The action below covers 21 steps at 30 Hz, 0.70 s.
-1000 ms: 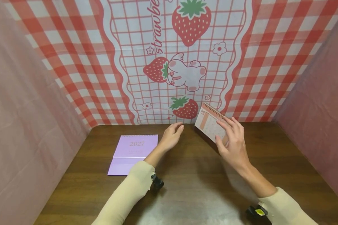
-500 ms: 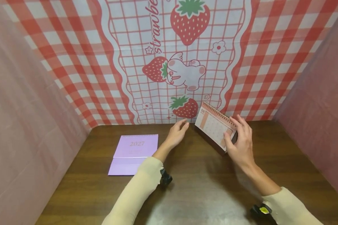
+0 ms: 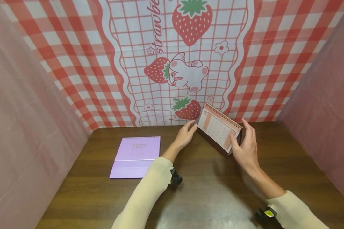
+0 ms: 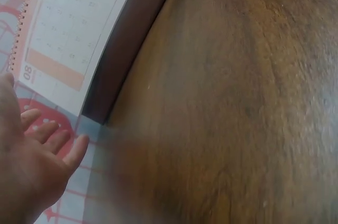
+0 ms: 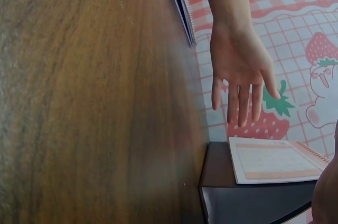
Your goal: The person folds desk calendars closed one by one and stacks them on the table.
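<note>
A spiral-bound desk calendar (image 3: 220,127), white and pink with "08" on its page, stands propped on a dark brown base at the back of the table, angled to the right. By its left end is my left hand (image 3: 185,136), its fingers extended; a small gap separates them from the page corner in the left wrist view. My right hand (image 3: 246,149) is at the right end, thumb in front and fingers spread behind. Whether it touches the edge I cannot tell. In the right wrist view the open side of the calendar's stand (image 5: 248,203) shows.
A purple "2027" calendar (image 3: 137,156) lies to the left on the brown wooden table (image 3: 200,194), partly behind the left sleeve. A strawberry-print gingham cloth (image 3: 189,73) hangs just behind the table, and pink curtains (image 3: 324,105) close in both sides.
My left hand has moved right, towards the calendar's left end. My right hand has slid right from in front of the page to its right edge, uncovering the page. The calendar stays nearly in place.
</note>
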Motion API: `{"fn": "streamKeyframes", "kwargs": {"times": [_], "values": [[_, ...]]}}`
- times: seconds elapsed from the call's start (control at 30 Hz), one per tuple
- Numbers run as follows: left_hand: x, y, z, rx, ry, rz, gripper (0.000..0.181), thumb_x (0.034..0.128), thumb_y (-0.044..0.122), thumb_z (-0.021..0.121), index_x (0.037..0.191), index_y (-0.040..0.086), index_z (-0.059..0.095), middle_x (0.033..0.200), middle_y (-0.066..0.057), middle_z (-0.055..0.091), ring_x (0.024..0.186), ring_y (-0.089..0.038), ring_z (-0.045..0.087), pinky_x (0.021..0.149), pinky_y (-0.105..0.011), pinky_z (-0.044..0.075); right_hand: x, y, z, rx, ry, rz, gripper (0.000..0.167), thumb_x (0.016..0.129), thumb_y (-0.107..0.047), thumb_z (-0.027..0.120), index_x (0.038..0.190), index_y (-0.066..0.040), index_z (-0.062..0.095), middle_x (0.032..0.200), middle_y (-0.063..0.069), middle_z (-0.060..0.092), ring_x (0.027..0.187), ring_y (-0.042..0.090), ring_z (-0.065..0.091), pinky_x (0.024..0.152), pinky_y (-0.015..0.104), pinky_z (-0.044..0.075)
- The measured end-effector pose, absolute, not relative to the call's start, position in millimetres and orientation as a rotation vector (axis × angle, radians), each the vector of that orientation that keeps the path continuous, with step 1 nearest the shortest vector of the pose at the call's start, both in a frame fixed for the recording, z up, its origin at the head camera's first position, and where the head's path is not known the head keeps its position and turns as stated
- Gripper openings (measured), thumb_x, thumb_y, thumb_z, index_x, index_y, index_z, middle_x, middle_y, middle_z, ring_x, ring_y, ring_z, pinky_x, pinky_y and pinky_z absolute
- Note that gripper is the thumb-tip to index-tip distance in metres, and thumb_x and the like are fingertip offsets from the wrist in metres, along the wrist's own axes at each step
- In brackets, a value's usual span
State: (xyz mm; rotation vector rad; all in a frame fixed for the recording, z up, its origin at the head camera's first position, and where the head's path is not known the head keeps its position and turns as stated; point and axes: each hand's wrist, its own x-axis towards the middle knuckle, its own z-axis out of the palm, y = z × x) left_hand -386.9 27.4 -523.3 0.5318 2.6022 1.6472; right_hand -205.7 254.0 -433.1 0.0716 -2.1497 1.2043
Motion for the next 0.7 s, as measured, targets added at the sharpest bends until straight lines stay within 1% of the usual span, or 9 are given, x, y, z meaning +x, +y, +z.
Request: {"fn": "streamKeyframes", "kwargs": {"times": [0.13, 0.2, 0.27, 0.37, 0.43, 0.5, 0.57, 0.63, 0.7], "values": [[-402, 36, -532, 0.486, 2.538, 1.712, 0.061, 0.1165, 0.058, 0.052, 0.169, 0.028, 0.052, 0.172, -0.001, 0.059, 0.158, -0.025, 0.058, 0.132, -0.045, 0.049, -206, 255, -433, 0.035, -2.168, 1.234, 0.068, 0.108, -0.012, 0.069, 0.171, -0.007, 0.044, 0.17, 0.026, 0.049, 0.161, 0.041, 0.045, 0.131, 0.048, 0.037], [-388, 39, -517, 0.482, 2.544, 1.71, 0.062, 0.1167, 0.056, 0.051, 0.169, 0.024, 0.053, 0.172, -0.003, 0.06, 0.159, -0.027, 0.058, 0.134, -0.045, 0.047, -206, 255, -434, 0.026, -2.171, 1.246, 0.067, 0.108, -0.012, 0.069, 0.171, -0.009, 0.045, 0.169, 0.026, 0.05, 0.159, 0.04, 0.047, 0.129, 0.044, 0.038], [-382, 42, -514, 0.507, 2.587, 1.702, 0.067, 0.1163, 0.061, 0.048, 0.169, 0.021, 0.053, 0.17, -0.005, 0.061, 0.157, -0.028, 0.059, 0.133, -0.044, 0.048, -206, 254, -435, 0.017, -2.17, 1.259, 0.066, 0.108, -0.011, 0.069, 0.17, -0.009, 0.046, 0.168, 0.025, 0.051, 0.157, 0.038, 0.049, 0.126, 0.04, 0.039], [-379, 44, -509, 0.521, 2.593, 1.682, 0.068, 0.1162, 0.063, 0.045, 0.169, 0.021, 0.053, 0.171, -0.004, 0.06, 0.161, -0.028, 0.056, 0.135, -0.046, 0.045, -207, 254, -435, 0.015, -2.16, 1.272, 0.066, 0.107, -0.01, 0.07, 0.169, -0.009, 0.048, 0.168, 0.023, 0.052, 0.153, 0.035, 0.052, 0.122, 0.028, 0.039], [-390, 47, -519, 0.519, 2.584, 1.696, 0.067, 0.1165, 0.063, 0.043, 0.169, 0.023, 0.053, 0.171, -0.003, 0.061, 0.16, -0.027, 0.056, 0.134, -0.046, 0.047, -207, 254, -435, 0.017, -2.153, 1.279, 0.066, 0.107, -0.009, 0.07, 0.169, -0.008, 0.048, 0.167, 0.024, 0.053, 0.149, 0.034, 0.054, 0.118, 0.023, 0.039], [-384, 48, -512, 0.501, 2.579, 1.694, 0.064, 0.1176, 0.058, 0.043, 0.17, 0.022, 0.053, 0.171, -0.005, 0.06, 0.16, -0.029, 0.056, 0.133, -0.048, 0.048, -207, 253, -435, 0.018, -2.154, 1.285, 0.066, 0.107, -0.008, 0.07, 0.169, -0.008, 0.048, 0.167, 0.024, 0.053, 0.148, 0.034, 0.054, 0.116, 0.017, 0.038], [-383, 47, -511, 0.498, 2.531, 1.709, 0.063, 0.1181, 0.058, 0.043, 0.17, 0.024, 0.051, 0.172, -0.004, 0.06, 0.151, -0.028, 0.064, 0.127, -0.047, 0.053, -207, 254, -435, 0.014, -2.157, 1.289, 0.065, 0.108, -0.008, 0.069, 0.169, -0.008, 0.048, 0.168, 0.023, 0.054, 0.148, 0.034, 0.055, 0.113, 0.014, 0.038], [-386, 48, -515, 0.493, 2.509, 1.719, 0.063, 0.1182, 0.057, 0.044, 0.171, 0.024, 0.05, 0.17, -0.006, 0.061, 0.134, -0.026, 0.072, 0.116, -0.044, 0.061, -206, 254, -436, 0.004, -2.158, 1.304, 0.063, 0.109, -0.009, 0.068, 0.169, -0.009, 0.048, 0.168, 0.022, 0.054, 0.148, 0.03, 0.056, 0.111, 0.011, 0.038], [-390, 48, -519, 0.477, 2.467, 1.735, 0.063, 0.1175, 0.06, 0.045, 0.171, 0.027, 0.05, 0.17, -0.007, 0.061, 0.116, -0.021, 0.074, 0.104, -0.036, 0.064, -206, 254, -436, -0.015, -2.164, 1.331, 0.06, 0.111, -0.011, 0.066, 0.169, -0.011, 0.049, 0.169, 0.018, 0.057, 0.147, 0.022, 0.056, 0.11, 0.008, 0.04]]}}
